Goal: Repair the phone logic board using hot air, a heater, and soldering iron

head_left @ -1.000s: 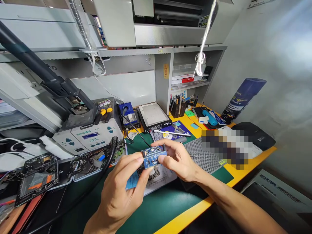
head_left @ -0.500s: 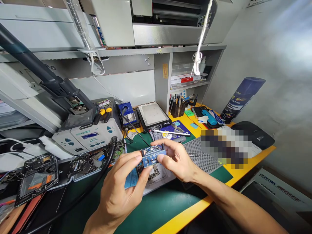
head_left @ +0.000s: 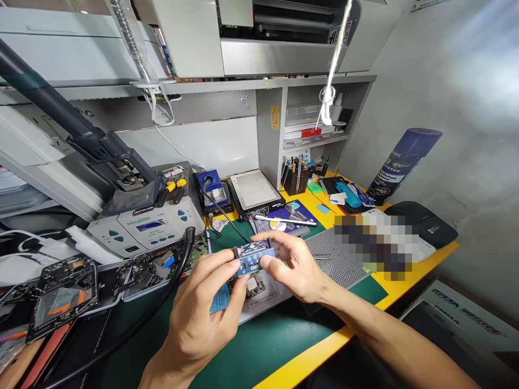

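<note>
Both hands hold a small blue metal fixture block (head_left: 251, 259) above the green mat (head_left: 263, 346). My left hand (head_left: 198, 319) pinches its left end between thumb and forefinger. My right hand (head_left: 294, 265) grips its right end with curled fingers. Its front face has several round holes and its top carries small fittings. Right under it, on a pale plate (head_left: 263, 297), lies an opened phone board (head_left: 247, 286) beside a blue card (head_left: 221, 297).
A hot-air station (head_left: 146, 224) and opened phones (head_left: 60, 294) crowd the left, with a black hose (head_left: 178, 265) across the mat. Behind sit a blue soldering stand (head_left: 213, 189), a heating plate (head_left: 255, 192), a tool cup (head_left: 298, 178) and a spray can (head_left: 401, 165). A grey mesh pad (head_left: 336, 259) lies right.
Hardly anything differs: both hands have kept their hold on the blue fixture block, which has drifted slightly left and up.
</note>
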`<state>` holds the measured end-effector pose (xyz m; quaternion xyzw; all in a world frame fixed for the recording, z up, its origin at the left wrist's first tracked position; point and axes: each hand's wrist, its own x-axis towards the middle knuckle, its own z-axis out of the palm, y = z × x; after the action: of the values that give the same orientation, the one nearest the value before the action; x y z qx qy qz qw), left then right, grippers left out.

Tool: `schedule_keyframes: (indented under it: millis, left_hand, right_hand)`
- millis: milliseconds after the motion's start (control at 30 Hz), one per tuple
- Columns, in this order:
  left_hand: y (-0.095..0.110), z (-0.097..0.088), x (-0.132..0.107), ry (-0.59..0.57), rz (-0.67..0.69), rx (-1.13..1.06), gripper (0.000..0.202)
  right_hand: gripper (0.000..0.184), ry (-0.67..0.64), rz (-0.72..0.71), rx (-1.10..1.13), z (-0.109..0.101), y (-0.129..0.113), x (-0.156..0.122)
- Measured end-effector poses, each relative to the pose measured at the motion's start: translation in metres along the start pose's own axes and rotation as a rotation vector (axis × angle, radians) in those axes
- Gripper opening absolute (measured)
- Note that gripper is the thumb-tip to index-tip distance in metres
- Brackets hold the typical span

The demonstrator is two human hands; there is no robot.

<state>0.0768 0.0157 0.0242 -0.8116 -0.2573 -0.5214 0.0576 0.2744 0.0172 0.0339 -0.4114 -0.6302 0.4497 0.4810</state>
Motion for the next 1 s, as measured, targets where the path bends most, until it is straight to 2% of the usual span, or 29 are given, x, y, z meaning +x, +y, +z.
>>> schedule_keyframes:
  millis: [267,400,467,567,733,833,1000]
  left_hand:
    - [-0.001,-0.003,-0.005,-0.064,0.025,0.112,0.056]
    - [-0.001,-0.003,-0.003,-0.027,-0.011,0.084,0.052]
    - [-0.001,-0.004,-0.001,0.012,-0.070,0.025,0.048]
    - [-0.001,-0.007,0.002,0.002,-0.199,-0.028,0.040]
    - [-0.003,-0.010,0.005,-0.061,-0.423,-0.069,0.027]
    - [-0.004,-0.011,0.006,-0.078,-0.530,-0.111,0.022]
    - [-0.007,-0.015,0.006,-0.098,-0.687,-0.220,0.021]
  right_hand:
    - [0.040,0.017,0.000,-0.080,-0.001,0.003,0.000]
    - [0.044,-0.030,-0.008,0.025,-0.004,0.004,-0.002]
    - [0.047,-0.081,-0.016,0.130,-0.007,0.004,-0.003]
    - [0.047,-0.134,-0.015,0.210,-0.010,0.006,-0.003]
    - [0.042,-0.202,0.082,0.392,-0.009,0.011,0.002]
    - [0.037,-0.265,0.126,0.483,-0.006,0.012,0.006]
    - [0.035,-0.292,0.218,0.565,-0.002,0.015,0.011]
